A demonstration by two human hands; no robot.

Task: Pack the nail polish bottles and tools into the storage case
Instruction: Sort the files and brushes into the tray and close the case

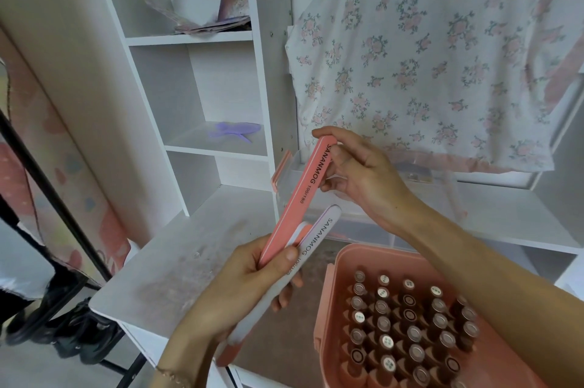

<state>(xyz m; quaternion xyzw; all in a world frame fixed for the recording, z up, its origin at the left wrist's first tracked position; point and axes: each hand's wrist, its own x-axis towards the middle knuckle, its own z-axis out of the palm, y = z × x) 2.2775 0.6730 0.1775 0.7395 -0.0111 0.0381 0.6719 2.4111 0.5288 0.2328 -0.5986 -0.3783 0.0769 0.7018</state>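
Above the white desk (177, 264), the left hand (240, 286) grips a bundle of nail files (303, 248), thumb pressed on top and fingers curled beneath. At least three files show in that bundle: a white one printed SANANMOG, a pale lilac one behind it, and a pink end poking out below the palm; the exact count is hard to make out because they overlap. The right hand (363, 172) pinches the upper end of one pink nail file (300, 198), whose lower end is tucked among the files under the left thumb. Printing on it reads SANANMOG 100/180.

Just beside the hands at lower right sits the pink storage case (344, 258), open, its right and bottom parts cut off by the frame edge and partly hidden by the right forearm. Nail polish bottles (410, 324) stand upright in rows inside it, roughly thirty caps in view. Behind the right hand a clear plastic box (316, 217) with a pink latch is mostly hidden. On the white shelf unit (268, 39), one purple comb (235, 131) lies on a middle shelf and some blurred papers (208, 25) on the top one. A floral cloth (426, 55) hangs at upper right.
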